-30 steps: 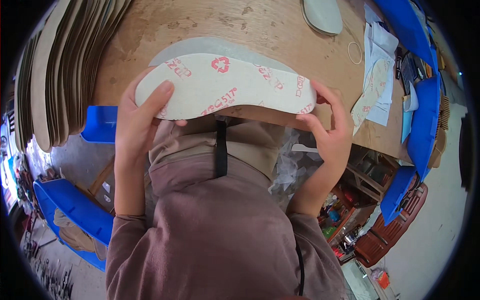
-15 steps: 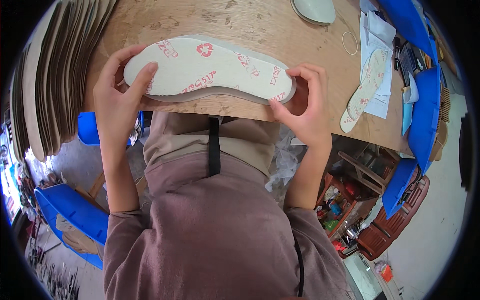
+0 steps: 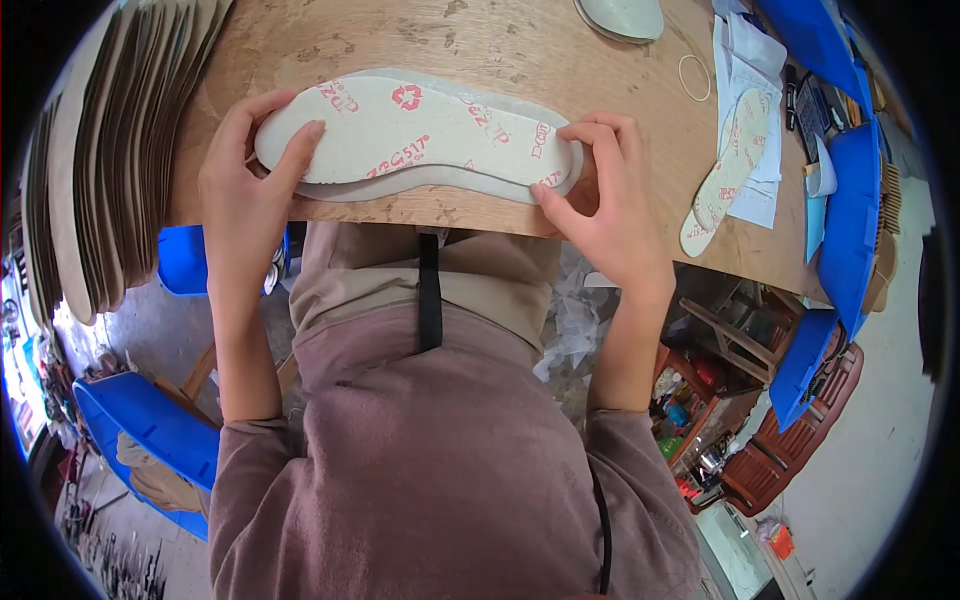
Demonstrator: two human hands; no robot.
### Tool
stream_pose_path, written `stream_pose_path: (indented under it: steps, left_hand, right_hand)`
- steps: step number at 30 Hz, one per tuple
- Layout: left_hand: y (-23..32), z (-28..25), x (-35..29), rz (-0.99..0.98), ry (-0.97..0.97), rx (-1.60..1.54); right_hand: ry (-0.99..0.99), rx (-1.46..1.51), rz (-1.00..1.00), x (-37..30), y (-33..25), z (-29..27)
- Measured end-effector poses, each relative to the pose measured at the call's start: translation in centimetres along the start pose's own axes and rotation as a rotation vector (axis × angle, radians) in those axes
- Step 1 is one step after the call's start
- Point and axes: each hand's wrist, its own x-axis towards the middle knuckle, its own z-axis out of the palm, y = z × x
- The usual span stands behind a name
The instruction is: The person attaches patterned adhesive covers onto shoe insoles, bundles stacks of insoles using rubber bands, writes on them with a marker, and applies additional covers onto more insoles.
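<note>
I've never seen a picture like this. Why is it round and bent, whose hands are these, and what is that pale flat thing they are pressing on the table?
The camera sits on a person's head and looks down, so you see their own body and arms from above. Its very wide lens makes the picture round and bends straight edges.

The left hand and right hand are bare. Each grips one end of a pale insole with red print, which lies on a second, similar insole near the edge of a wooden table.

At the left leans a row of tan flat sheets. At the right lie papers with another insole on them, and a rubber band. Blue bins stand around the table.
</note>
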Motion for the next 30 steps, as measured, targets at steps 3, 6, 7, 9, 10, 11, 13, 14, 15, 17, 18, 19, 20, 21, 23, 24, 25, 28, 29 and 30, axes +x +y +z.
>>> stream_pose_path:
  steps: [3, 6, 7, 9, 10, 11, 13, 14, 15, 17, 18, 19, 20, 21, 23, 24, 25, 28, 29, 30]
  left_hand:
    - [0.4, 0.3, 0.5, 0.02, -0.004, 0.062]
    - [0.6, 1.3, 1.0, 0.224, -0.017, 0.063]
    - [1.1, 2.0, 1.0, 0.218, -0.005, 0.066]
    - [1.5, 3.3, 0.8, 0.209, -0.051, -0.037]
    - [1.4, 3.7, 0.8, 0.197, -0.028, -0.029]
    - [1.2, 4.1, 0.8, 0.285, -0.013, -0.028]
    - [1.2, 3.8, 0.1, 0.346, 0.029, -0.007]
    - [1.3, 3.5, -0.6, 0.325, 0.048, 0.043]
    - [1.3, 3.1, -1.0, 0.31, 0.059, 0.087]
    - [0.1, 2.1, -1.9, 0.295, 0.054, 0.103]
    - [-0.4, 1.8, -2.4, 0.323, 0.048, 0.155]
    - [-0.8, 1.6, -2.7, 0.351, 0.04, 0.205]
    - [-1.3, 1.4, -3.0, 0.342, 0.048, 0.204]
    - [-1.7, 1.3, -3.2, 0.372, 0.023, 0.27]
    - [-2.0, 1.2, -3.4, 0.394, 0.003, 0.331]
    - [-2.0, 1.2, -3.4, 0.403, 0.009, 0.343]
    - [-1.9, 1.2, -3.3, 0.413, 0.014, 0.355]
    - [-2.0, 1.5, -3.3, 0.428, 0.029, 0.373]
    - [-2.2, 1.6, -3.2, 0.427, 0.03, 0.372]
    - [-2.3, 1.6, -3.2, 0.45, 0.054, 0.363]
  right_hand:
    - [0.121, 0.406, -0.053, 0.5, 0.4, 0.7]
    - [0.139, 0.204, -0.271, 2.6, -2.3, 0.3]
    - [0.131, 0.207, -0.282, 2.9, -2.8, 0.7]
    - [0.056, 0.025, -0.274, 3.4, -3.6, 1.6]
    - [0.043, 0.035, -0.297, 3.5, -3.6, 2.1]
    - [0.071, -0.008, -0.303, 3.5, -3.3, 2.6]
    - [0.076, -0.028, -0.339, 3.7, -3.1, 2.9]
    - [0.068, 0.002, -0.303, 3.7, -3.1, 2.7]
    - [0.063, 0.024, -0.259, 3.6, -3.1, 2.5]
    - [0.063, 0.012, -0.275, 3.5, -2.6, 2.5]
    - [0.061, 0.016, -0.279, 3.5, -2.5, 2.4]
    - [0.06, 0.018, -0.281, 3.5, -2.6, 2.3]
    - [0.053, 0.006, -0.263, 3.5, -2.8, 2.4]
    - [0.043, 0.005, -0.273, 3.5, -2.8, 2.4]
    - [0.038, -0.009, -0.285, 3.4, -2.8, 2.4]
    - [0.031, -0.013, -0.289, 3.4, -2.7, 2.4]
    - [0.021, 0.004, -0.279, 3.4, -2.6, 2.3]
    - [0.006, 0.012, -0.272, 3.3, -2.3, 2.5]
    - [0.004, 0.006, -0.274, 3.4, -2.2, 2.5]
    - [0.003, -0.002, -0.279, 3.4, -2.4, 2.4]
